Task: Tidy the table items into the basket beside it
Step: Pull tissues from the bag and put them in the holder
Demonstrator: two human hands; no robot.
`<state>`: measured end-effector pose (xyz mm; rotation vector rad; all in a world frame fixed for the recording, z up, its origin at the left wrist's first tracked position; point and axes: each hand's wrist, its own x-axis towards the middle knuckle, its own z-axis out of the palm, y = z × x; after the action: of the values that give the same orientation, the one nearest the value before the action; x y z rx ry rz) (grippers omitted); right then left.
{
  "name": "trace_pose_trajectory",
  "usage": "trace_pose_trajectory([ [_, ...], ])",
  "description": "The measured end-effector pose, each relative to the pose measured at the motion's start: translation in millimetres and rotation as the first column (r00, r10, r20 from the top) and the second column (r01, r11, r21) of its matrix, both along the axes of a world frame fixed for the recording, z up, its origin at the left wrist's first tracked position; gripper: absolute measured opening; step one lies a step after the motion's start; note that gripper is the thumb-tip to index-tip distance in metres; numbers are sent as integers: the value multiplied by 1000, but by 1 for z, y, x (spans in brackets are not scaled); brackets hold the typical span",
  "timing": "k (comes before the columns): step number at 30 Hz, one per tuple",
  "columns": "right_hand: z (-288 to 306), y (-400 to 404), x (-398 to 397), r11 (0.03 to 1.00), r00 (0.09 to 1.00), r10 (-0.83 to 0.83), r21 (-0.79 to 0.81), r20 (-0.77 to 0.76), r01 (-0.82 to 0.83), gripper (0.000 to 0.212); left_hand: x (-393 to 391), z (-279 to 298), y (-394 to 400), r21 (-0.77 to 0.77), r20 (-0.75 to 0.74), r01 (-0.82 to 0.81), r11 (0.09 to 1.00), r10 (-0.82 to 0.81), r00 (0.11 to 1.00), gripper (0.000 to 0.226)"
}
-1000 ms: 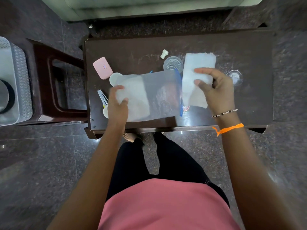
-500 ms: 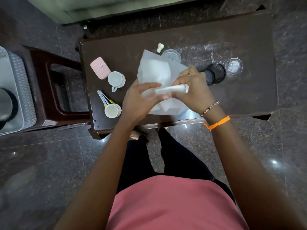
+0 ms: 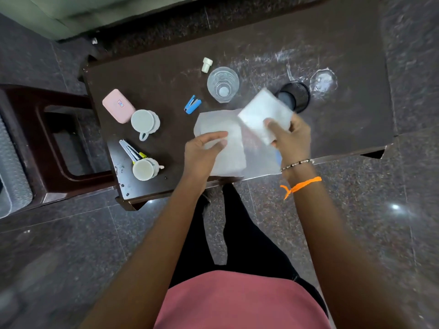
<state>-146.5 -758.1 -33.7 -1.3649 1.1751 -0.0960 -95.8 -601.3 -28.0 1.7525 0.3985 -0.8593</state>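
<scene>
Over the table, left hand pinching plastic bag; right hand pinching folded white cloth

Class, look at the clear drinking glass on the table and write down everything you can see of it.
The clear drinking glass stands upright on the dark table, seen from above: round rim, ribbed transparent walls, pale base. It looks empty. It sits toward the table's far side, a small white cap just beyond it, a blue stapler to its near left and a black mesh cup to its right. Neither hand touches it.
</scene>
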Motion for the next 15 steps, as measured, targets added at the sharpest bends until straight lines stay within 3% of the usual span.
trace_pose_trajectory([
  [2, -7, -27, -2, 974, 994, -47, -224, -102, 23, 17, 4, -6, 0, 13, 2, 6, 1000, -6, 1000, 18],
  [5, -18, -65, 4, 870, 960, -26, -480, -280, -117, 7, 8, -14, 5, 26, -6, 41, 999, -41, 999, 21],
  [10, -43, -93, 36, 830, 845, 88, -431, -528, -355, 20, 7, -31, 14, 28, -5, 49, 998, -49, 999, 45],
  [13, -62, -101, 52, 807, 751, 159, -355, -641, -473, 7, 1, -38, 17, -1, -37, -1, 1000, 1, 999, 64],
  [15, -71, -104, 62, 788, 694, 206, -303, -690, -535, 22, -5, -40, 20, -56, -73, -56, 997, 52, 996, 68],
])
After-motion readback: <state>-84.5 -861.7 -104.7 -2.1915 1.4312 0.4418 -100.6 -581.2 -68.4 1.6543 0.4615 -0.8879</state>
